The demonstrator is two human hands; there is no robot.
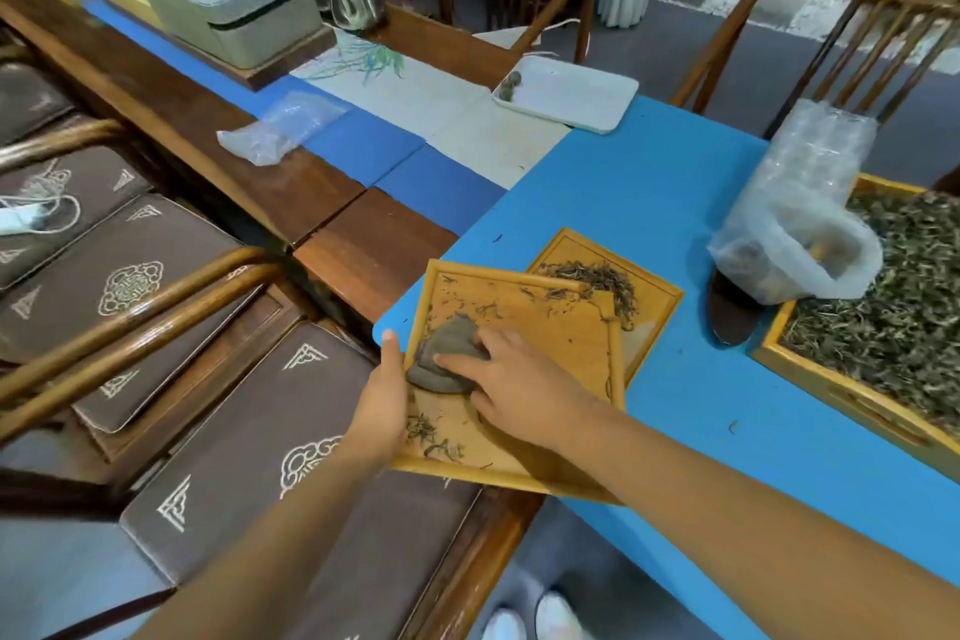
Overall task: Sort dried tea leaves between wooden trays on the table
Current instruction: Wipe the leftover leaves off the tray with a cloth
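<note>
A: Item: near wooden tray (566, 353), tilted, its far corner lapping over the flat tray (649, 291) beyond it. Leaves?

B: Scattered tea leaves (436, 442) on the near tray; a heap (608, 278) on the flat tray, just past the near tray's raised rim.

A: Grips?

B: Left hand (382, 400) clasps the near tray's left edge. Right hand (511, 379), fingers fairly straight, presses a grey cloth (447, 353) on the near tray.

A: Method?

B: Probably hold the tilt steady and sweep the cloth toward the overlapped corner.
</note>
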